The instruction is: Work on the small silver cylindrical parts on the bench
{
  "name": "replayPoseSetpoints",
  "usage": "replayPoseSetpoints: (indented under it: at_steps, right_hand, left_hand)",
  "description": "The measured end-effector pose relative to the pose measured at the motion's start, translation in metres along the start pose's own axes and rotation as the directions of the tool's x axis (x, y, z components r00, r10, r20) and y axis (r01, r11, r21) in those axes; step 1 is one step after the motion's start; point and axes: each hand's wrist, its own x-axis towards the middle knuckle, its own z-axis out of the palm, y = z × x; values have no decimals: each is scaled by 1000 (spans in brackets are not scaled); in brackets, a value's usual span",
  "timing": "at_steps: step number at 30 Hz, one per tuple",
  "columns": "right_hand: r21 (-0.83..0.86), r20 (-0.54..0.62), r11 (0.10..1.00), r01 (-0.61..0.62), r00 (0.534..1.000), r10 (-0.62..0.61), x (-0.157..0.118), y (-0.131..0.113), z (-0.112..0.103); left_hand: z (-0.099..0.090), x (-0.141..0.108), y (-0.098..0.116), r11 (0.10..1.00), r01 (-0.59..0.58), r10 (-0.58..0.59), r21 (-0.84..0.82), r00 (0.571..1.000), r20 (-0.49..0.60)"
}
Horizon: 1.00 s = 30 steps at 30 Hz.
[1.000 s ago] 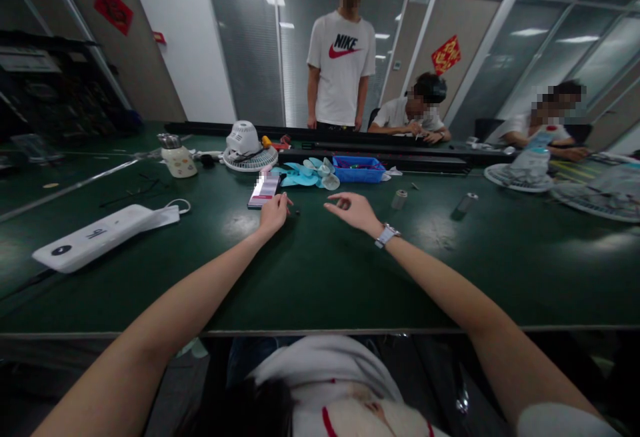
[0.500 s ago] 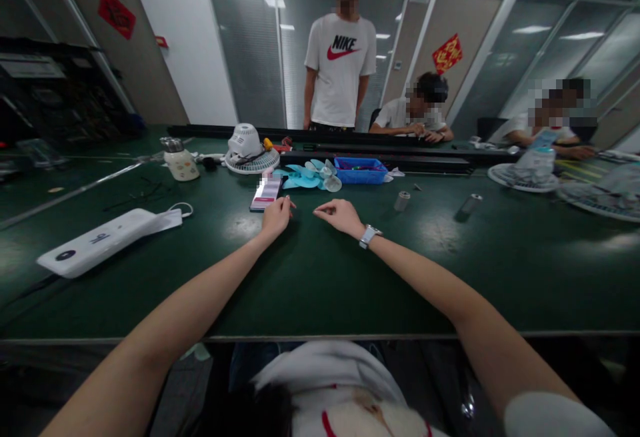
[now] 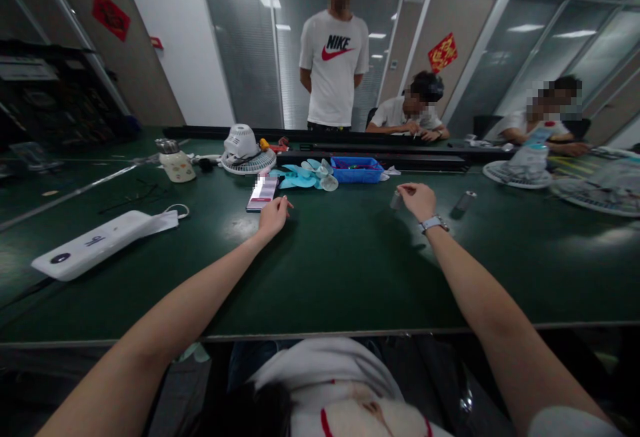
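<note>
My left hand (image 3: 274, 217) rests on the green table just in front of a phone (image 3: 263, 194) with a lit screen. Its fingers are curled together; whatever they may hold is hidden. My right hand (image 3: 419, 201), with a watch on the wrist, has thumb and fingers pinched at the top of a small metallic cylinder (image 3: 395, 202). I cannot make out whether the fingertips grip the cylinder or something tiny above it. A second upright metallic cylinder (image 3: 465, 203) stands to the right of that hand.
Behind the phone lie light-blue fan blades (image 3: 307, 175) and a blue basket (image 3: 356, 170). A white fan part (image 3: 241, 144) and a bottle (image 3: 176, 161) stand left. A white power strip-like device (image 3: 95, 245) lies front left. Several people are across the table (image 3: 325, 277).
My right hand has moved right, from close to my left hand to the nearer metallic cylinder. My left hand has stayed almost still. The standing person's arms have gone behind their back.
</note>
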Motion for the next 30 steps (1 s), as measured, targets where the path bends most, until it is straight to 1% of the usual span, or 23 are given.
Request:
replayPoseSetpoints:
  at_steps: [4,10,15,18,20,23,25,27,30]
  right_hand:
    - [-14,-31,1000,-3,1000,3,0,1,2]
    - [-54,21,998,-33,999,34,3,6,1]
    - [-22,8,998,-57,998,57,4,9,-1]
    - [-52,11,997,-53,998,54,4,9,-4]
    - [-68,34,996,-50,998,53,4,9,-5]
    - [15,91,998,-62,994,61,3,10,-4]
    - [109,148,988,-108,985,91,1,13,-1]
    - [167,205,971,-172,969,136,0,16,4]
    - [240,214,947,-213,963,162,-1,11,9]
  left_hand:
    - [0,1,0,1000,6,-6,10,1000,12]
    - [1,1,2,999,31,-31,32,999,15]
    - [0,0,3,999,34,-35,28,999,15]
    - [0,-1,3,999,29,-29,30,999,16]
    - [0,-1,4,999,29,-30,28,999,22]
    - [0,-1,4,999,33,-33,20,999,26]
    - [0,-1,4,999,35,-36,21,999,26]
    - [-1,-1,5,999,39,-39,19,999,24]
    - [-3,-3,10,999,45,-45,-9,999,27]
